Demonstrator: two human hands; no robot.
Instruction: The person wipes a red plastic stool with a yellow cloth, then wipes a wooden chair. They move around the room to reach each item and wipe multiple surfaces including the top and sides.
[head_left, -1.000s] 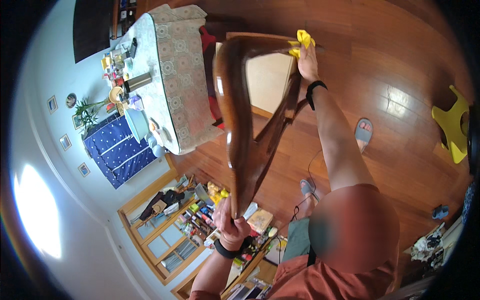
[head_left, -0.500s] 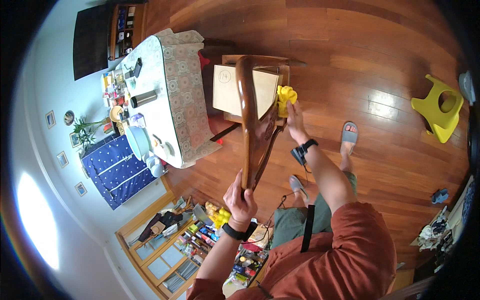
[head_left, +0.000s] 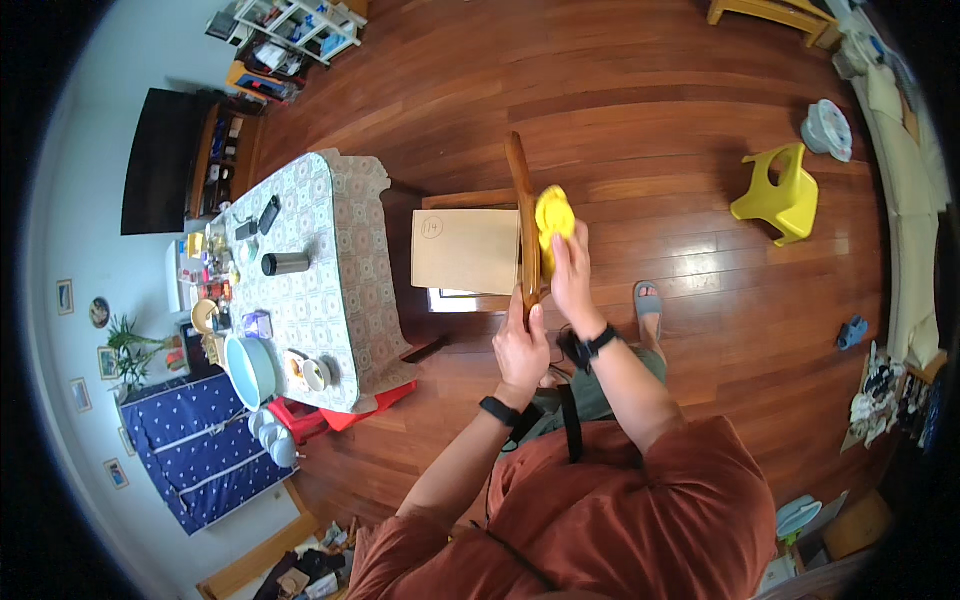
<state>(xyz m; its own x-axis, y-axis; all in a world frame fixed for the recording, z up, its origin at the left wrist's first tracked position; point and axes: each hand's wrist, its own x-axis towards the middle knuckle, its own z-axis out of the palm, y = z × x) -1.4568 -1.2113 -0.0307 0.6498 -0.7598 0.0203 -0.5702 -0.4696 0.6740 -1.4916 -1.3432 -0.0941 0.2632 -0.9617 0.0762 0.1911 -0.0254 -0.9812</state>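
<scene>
A brown wooden chair (head_left: 527, 215) stands in front of me, its back rail seen nearly edge-on. My left hand (head_left: 522, 348) is wrapped round the near end of that rail. In my right hand (head_left: 571, 275) is a bunched yellow cloth (head_left: 555, 215), pressed along the right side of the chair back. Left of the rail, a cardboard box (head_left: 466, 255) rests on the seat, covering most of it. Dark straps sit on both my wrists.
A dining table (head_left: 362, 240) with a patterned cover stands to the left, bearing a dark thermos (head_left: 285, 263) and a light-blue basin (head_left: 249, 371). Red stools (head_left: 370, 405) are partly beneath it. A yellow plastic stool (head_left: 780, 195) and a pale sofa (head_left: 905, 220) are at right.
The chair back has gone from tilted, with its carved panel showing, to nearly edge-on. My left hand has moved up and right, closer to the right hand; the view has shifted.
</scene>
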